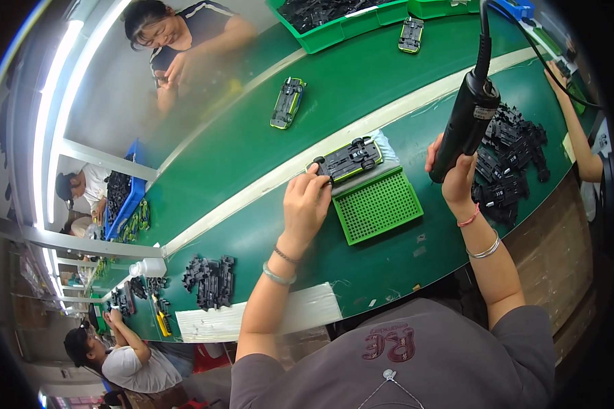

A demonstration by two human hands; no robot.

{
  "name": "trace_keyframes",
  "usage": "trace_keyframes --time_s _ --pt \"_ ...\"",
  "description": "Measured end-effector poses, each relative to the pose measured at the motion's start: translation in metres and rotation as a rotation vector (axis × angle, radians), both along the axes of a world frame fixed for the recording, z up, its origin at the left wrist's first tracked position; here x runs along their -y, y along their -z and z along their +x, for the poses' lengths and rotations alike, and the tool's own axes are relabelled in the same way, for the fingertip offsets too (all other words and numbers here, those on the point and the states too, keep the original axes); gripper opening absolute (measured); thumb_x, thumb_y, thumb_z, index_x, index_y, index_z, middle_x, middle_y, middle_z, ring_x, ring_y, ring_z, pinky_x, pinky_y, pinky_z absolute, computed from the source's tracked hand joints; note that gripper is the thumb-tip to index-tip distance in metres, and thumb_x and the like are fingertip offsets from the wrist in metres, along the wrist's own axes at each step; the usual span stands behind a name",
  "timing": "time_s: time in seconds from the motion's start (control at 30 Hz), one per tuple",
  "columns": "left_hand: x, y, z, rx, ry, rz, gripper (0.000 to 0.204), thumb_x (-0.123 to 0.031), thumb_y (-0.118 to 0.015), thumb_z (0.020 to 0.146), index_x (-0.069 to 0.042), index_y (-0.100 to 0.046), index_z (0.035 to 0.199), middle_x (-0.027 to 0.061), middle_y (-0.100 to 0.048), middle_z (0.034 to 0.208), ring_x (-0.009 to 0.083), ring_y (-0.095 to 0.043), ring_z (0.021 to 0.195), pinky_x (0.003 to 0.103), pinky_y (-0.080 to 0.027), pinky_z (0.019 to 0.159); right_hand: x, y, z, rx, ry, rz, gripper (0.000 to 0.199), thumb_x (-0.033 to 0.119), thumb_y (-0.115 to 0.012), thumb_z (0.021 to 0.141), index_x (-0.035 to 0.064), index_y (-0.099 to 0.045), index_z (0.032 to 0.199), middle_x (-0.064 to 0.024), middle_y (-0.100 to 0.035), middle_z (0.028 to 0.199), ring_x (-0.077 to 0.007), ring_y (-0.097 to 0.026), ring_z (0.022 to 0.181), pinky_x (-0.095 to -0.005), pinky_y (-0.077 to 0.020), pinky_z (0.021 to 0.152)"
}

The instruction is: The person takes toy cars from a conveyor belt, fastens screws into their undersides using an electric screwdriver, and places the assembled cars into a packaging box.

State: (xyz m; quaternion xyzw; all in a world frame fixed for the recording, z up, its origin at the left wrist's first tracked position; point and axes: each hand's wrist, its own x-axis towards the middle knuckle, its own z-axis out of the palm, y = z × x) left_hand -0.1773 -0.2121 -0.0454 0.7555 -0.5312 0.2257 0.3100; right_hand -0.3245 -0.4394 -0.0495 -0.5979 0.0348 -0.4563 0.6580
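A toy car (351, 161) lies wheels up, its black underside showing and a bright green edge around it. My left hand (307, 203) grips its left end between thumb and fingers. My right hand (458, 180) is wrapped round a black electric screwdriver (466, 117), held tilted to the right of the car and apart from it. A cord runs up from the tool's top; its bit cannot be made out. Just in front of the car sits a green perforated tray (378, 208). Pale blue cloth (385, 144) shows at the car's right end.
Black chassis parts are heaped at the right (508, 163), with a smaller pile (210, 281) at the left. Upturned toy cars (288, 102) lie on the green belt (348, 85) beyond a white rail. A green bin (314, 42) stands at the back. Several co-workers sit around.
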Motion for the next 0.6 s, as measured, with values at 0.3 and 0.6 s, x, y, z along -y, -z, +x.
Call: trace_keyframes --time_s 0.3,0.6 --pt "-0.002 0.004 0.002 -0.28 0.021 -0.066 0.019 0.001 -0.066 0.071 -0.002 -0.062 0.09 0.0128 -0.057 0.102 0.0333 -0.053 0.109 0.038 -0.046 0.087 0.002 0.003 0.002 -0.005 -0.013 -0.024 0.072 0.068 -0.042 0.079 -0.0033 -0.052 0.081 -0.0063 -0.052 0.062 -0.0103 -0.05 0.052 -0.0225 -0.0391 0.047" --pt "0.003 0.006 0.002 -0.289 0.013 -0.059 0.011 0.002 -0.064 0.071 -0.003 -0.06 0.08 0.0134 -0.056 0.101 0.0348 -0.053 0.108 0.038 -0.049 0.081 0.003 0.005 0.001 -0.024 -0.022 -0.036 0.072 0.068 -0.041 0.08 -0.0032 -0.051 0.08 -0.0067 -0.052 0.062 -0.0102 -0.05 0.052 -0.0222 -0.0388 0.047"
